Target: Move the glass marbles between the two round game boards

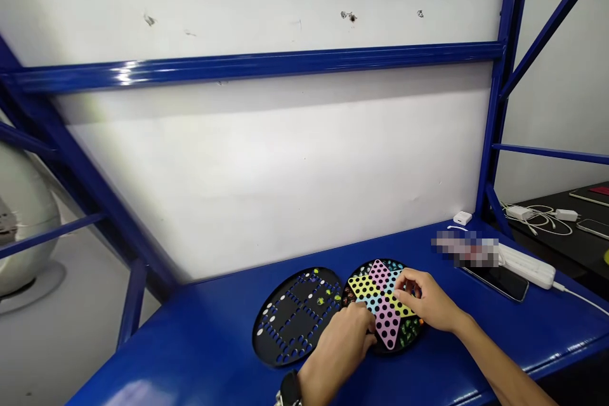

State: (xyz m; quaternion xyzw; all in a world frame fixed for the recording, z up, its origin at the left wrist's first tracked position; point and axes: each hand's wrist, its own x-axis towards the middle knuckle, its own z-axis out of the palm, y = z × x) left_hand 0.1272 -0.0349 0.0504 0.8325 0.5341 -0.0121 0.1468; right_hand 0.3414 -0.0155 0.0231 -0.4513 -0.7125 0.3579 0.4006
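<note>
Where both hands are held: over the star board (380, 298), the left grip (349, 325) at its near-left edge and the right grip (427, 299) over its right side.
Star board: its middle is placed between the two grips, to the right of and beyond the left grip, and to the left of the right grip.
Long axis: none is offered by the round board; by the pink points of the star, a line is drawn running away from the body, passed between the grips.
Nearer hand: the yellow and blue points on the right are approached more closely by the right grip; the near-left edge is covered by the left grip.
Right grip: narrow, thumb and forefinger set close together; whether anything small is pinched cannot be told.
Left grip: fingers curled and turned downward; their tips are partly hidden, so whether anything is held cannot be told.
Green marbles (410, 332): seated along the board's near-right rim, on the near side of the right grip and to the right of the left grip.
Black board (289, 331): laid to the left of the left grip, just beside the star board, with white discs (270, 319) scattered in it.
Table (200, 342): both boards are carried by it; a phone (499, 282) is laid beyond and to the right of the right grip.
</note>
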